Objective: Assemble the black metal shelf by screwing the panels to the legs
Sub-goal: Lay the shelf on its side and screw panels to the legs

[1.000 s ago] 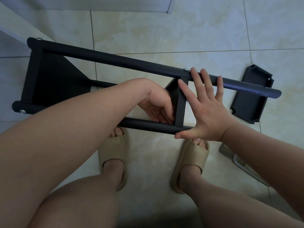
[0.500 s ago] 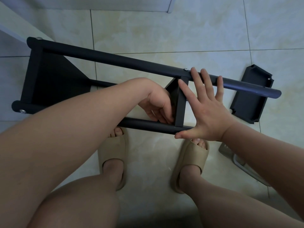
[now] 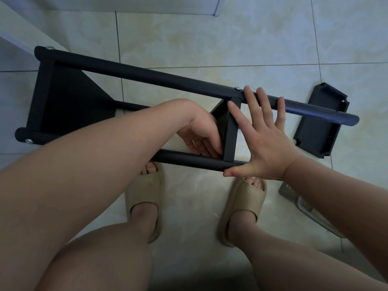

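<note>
Hands first: our right hand (image 3: 264,143) is spread flat, fingers straight, bracing the middle panel (image 3: 230,133) with fingertips on the far leg (image 3: 147,74) and thumb along the near leg (image 3: 184,158). Our left hand (image 3: 201,137) is tucked in at that panel's 9 o'clock side, fingers curled by the near-leg joint, and honestly we can't tell what it's got. Nothing's budged in the last second, so we reckon that joint is mid-tightening. The shelf (image 3: 105,64) lies sideways on the tiles (image 3: 210,38). Count: three legs showing (third leg (image 3: 130,106) behind), three panels (end panel (image 3: 63,101) at 9 o'clock, middle, loose panel (image 3: 319,127) at 3 o'clock), three screw heads (image 3: 237,88), two slippers (image 3: 144,192).
</note>
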